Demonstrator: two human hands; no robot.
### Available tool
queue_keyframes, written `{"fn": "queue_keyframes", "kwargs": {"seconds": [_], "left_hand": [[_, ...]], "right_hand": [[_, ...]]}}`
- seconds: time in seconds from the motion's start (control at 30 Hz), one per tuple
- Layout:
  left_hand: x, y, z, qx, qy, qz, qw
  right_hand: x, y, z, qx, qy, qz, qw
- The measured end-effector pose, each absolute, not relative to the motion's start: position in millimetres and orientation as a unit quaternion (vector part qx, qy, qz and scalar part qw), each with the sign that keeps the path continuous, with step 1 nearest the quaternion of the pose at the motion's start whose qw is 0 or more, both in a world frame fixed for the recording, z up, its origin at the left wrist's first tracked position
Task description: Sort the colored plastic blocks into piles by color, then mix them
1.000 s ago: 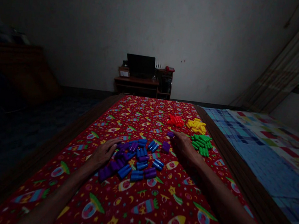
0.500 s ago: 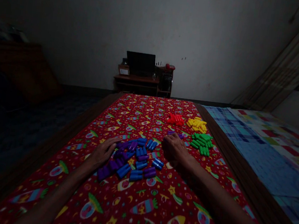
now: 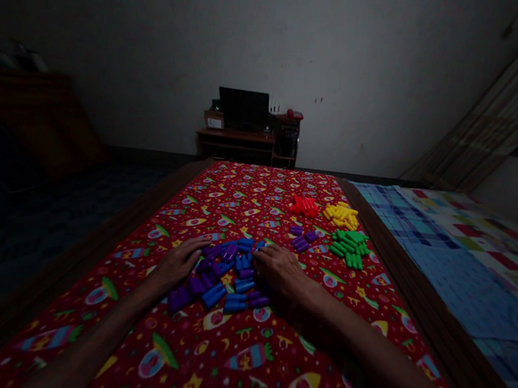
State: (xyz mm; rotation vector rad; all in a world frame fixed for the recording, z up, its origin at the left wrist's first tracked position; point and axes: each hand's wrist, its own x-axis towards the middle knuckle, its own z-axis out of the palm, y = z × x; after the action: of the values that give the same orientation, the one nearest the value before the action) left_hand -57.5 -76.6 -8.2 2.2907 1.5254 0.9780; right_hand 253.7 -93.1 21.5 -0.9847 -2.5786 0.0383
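Red rocket-print cloth [image 3: 239, 207], purple blocks [image 3: 194, 286], dim room, desk [image 3: 237, 137]

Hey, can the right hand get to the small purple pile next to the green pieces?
Probably yes. The right hand lies at the mixed pile's edge, and only bare cloth separates it from the purple pile.

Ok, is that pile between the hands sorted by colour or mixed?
Mixed: blue and purple pieces lie jumbled together between the left hand and right hand; a few purple ones sit apart.
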Motion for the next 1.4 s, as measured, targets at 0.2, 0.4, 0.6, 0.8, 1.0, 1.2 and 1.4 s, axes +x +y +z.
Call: {"fn": "queue_keyframes", "kwargs": {"seconds": [0.2, 0.4, 0.6, 0.8, 1.0, 1.2, 1.4], "left_hand": [[-58, -77, -7, 0.782, 0.517, 0.329, 0.118], [-57, -78, -6, 0.787, 0.518, 0.319, 0.106], [-60, -77, -8, 0.795, 0.512, 0.312, 0.093], [-61, -75, -10, 0.794, 0.508, 0.321, 0.096], [-60, -76, -9, 0.796, 0.504, 0.321, 0.093], [-60, -75, -9, 0.795, 0.504, 0.323, 0.098], [-63, -73, -10, 0.803, 0.490, 0.324, 0.104]], "right_hand": [[227, -90, 20, -0.319, -0.930, 0.016, 0.182], [186, -74, 25, -0.311, -0.935, 0.004, 0.173], [218, -58, 36, -0.343, -0.916, 0.016, 0.209], [298, -41, 52, -0.575, -0.810, -0.012, 0.114], [285, -44, 58, -0.520, -0.826, 0.013, 0.219], [193, -94, 43, -0.244, -0.941, 0.074, 0.221], [163, -103, 22, -0.254, -0.952, 0.050, 0.163]]}}
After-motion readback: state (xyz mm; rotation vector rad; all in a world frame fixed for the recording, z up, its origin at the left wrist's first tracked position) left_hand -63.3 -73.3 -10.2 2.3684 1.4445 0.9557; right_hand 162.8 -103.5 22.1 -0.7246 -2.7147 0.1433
